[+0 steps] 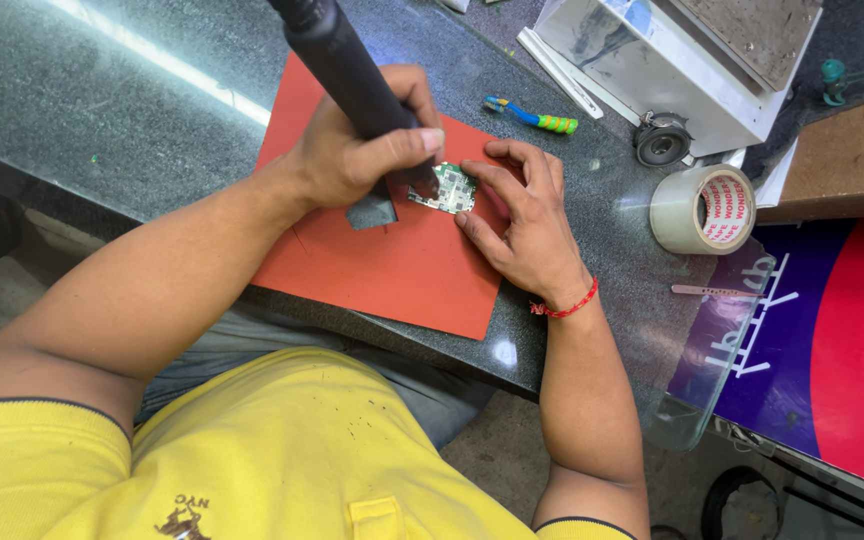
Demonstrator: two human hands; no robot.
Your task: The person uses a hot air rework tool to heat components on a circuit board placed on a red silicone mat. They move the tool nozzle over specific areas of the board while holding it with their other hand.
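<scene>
Yellow shirt [252, 460] nearest. Left hand [352, 150] clenched round black tool [347, 65] — tip on green circuit board [447, 188]. Right hand [522, 225] spread open — fingertips [467, 170] pinning board on red mat [392, 260].

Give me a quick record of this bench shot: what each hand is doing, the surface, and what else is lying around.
left hand: grips a black tool, tip down at the board
right hand: fingers steady the circuit board
board: flat on the red mat
surface: dark stone counter
nearby: tape roll, toothbrush, white machine
wrist: red thread band
</scene>
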